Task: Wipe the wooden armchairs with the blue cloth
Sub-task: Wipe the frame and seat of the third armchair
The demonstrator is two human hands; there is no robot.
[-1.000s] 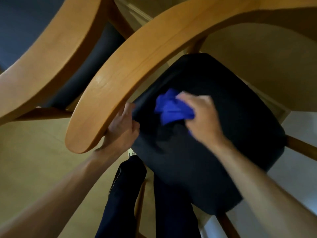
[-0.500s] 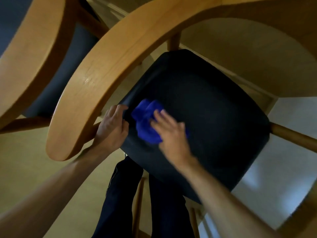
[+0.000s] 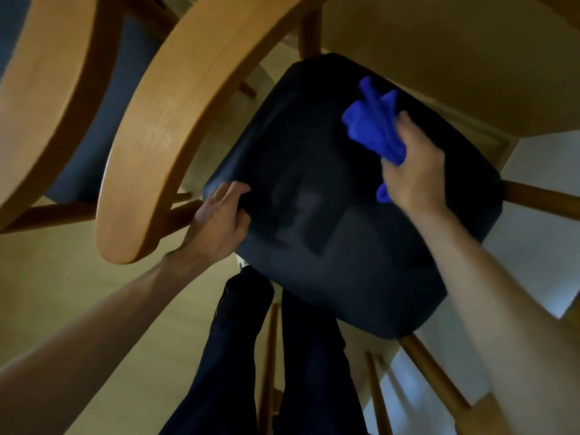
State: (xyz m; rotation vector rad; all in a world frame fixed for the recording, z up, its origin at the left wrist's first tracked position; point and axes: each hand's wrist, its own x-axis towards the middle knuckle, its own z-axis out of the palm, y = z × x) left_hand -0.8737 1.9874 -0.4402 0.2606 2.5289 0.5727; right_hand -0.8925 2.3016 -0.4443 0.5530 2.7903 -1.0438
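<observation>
Right hand (image 3: pixel 414 171) grips the blue cloth (image 3: pixel 375 122), fingers curled round it, at the far right part of the dark seat cushion (image 3: pixel 329 221). Most of the cloth bunches out past the fingers toward the far edge of the cushion, and a small tail hangs below the palm. It is a vivid blue, crumpled into soft folds. Left hand (image 3: pixel 219 221) holds the near left corner of the cushion, fingers curled over its edge, just beside the curved wooden armrest (image 3: pixel 175 120). A second chair (image 3: pixel 47 105) of the same light wood stands to the left.
</observation>
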